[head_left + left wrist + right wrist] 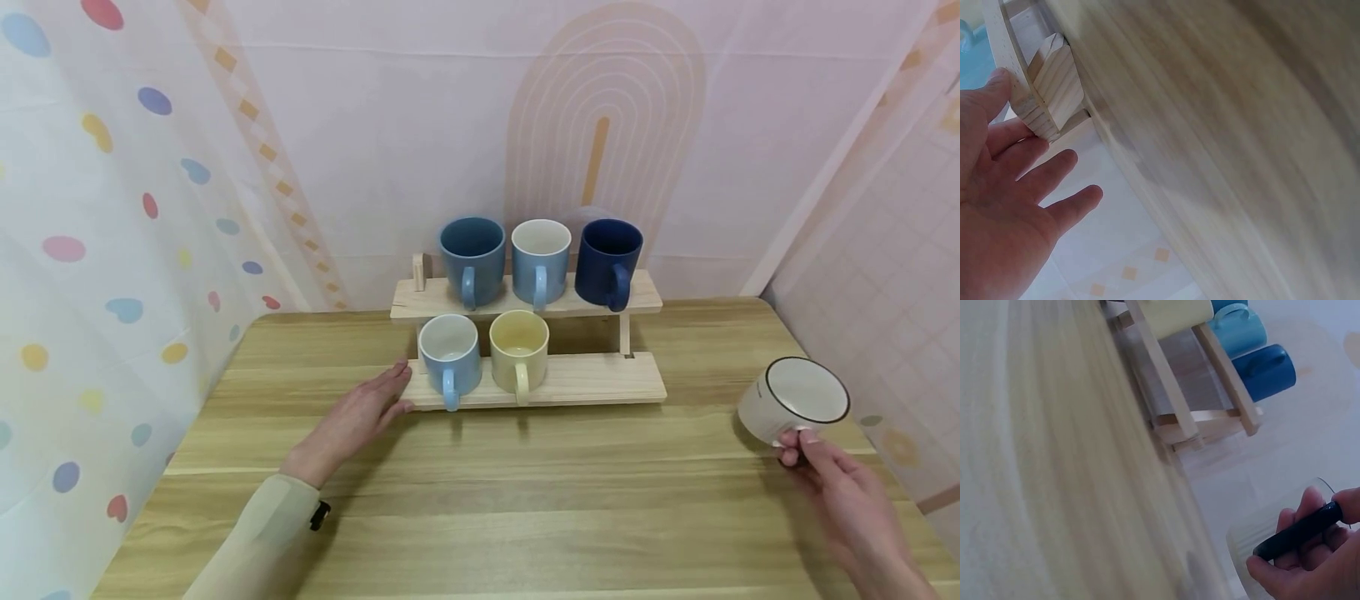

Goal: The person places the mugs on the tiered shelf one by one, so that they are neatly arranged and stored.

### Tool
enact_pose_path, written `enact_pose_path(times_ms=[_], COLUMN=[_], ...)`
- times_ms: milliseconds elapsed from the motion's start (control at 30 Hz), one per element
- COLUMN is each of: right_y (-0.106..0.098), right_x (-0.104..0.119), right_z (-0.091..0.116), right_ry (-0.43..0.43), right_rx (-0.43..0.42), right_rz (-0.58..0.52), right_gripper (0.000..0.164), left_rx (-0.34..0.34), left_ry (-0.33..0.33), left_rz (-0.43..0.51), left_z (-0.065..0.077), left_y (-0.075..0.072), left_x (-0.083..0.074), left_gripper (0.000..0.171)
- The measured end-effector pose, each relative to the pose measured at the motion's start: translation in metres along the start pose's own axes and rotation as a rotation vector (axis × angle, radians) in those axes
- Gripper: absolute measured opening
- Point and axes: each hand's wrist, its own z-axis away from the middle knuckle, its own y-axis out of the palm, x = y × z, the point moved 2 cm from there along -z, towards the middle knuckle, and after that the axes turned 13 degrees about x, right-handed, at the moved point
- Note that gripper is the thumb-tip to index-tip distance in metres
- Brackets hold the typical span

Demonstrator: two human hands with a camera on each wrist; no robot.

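My left hand (358, 417) touches the left end of the wooden two-tier rack (600, 379). In the left wrist view the fingers (1057, 175) are spread, and the thumb lies along the lower board. At the right side of the table, my right hand (847, 492) grips a white enamel-style mug (772, 408) with a black rim. Its dark handle (1297, 532) is between the thumb and curled fingers in the right wrist view. A light blue mug (459, 367) and a yellow mug (517, 354) stand on the lower shelf, handles to the front.
Along the upper shelf stand a grey-blue mug (483, 258), a light blue mug with white inside (551, 267) and a navy mug (600, 271). The rack stands near the back of a wood-grain table (525, 500). Patterned curtains (360, 150) hang behind and beside it.
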Motion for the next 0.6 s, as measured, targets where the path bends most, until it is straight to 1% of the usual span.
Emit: enact_pose_path(times_ms=[267,600], right_y=[0.013,0.024], right_x=[0.01,0.017], right_z=[-0.001,-0.004], right_ry=[-0.039,-0.088], right_rx=[0.018,0.059], right_rz=[0.047,0.048], right_gripper=[0.032,0.033], left_rx=[-0.006,-0.007], left_ry=[0.006,0.0], left_rz=[-0.008,0.001], left_z=[0.0,-0.001], left_y=[0.001,0.001], left_x=[0.0,0.001], left_gripper=[0.061,0.061])
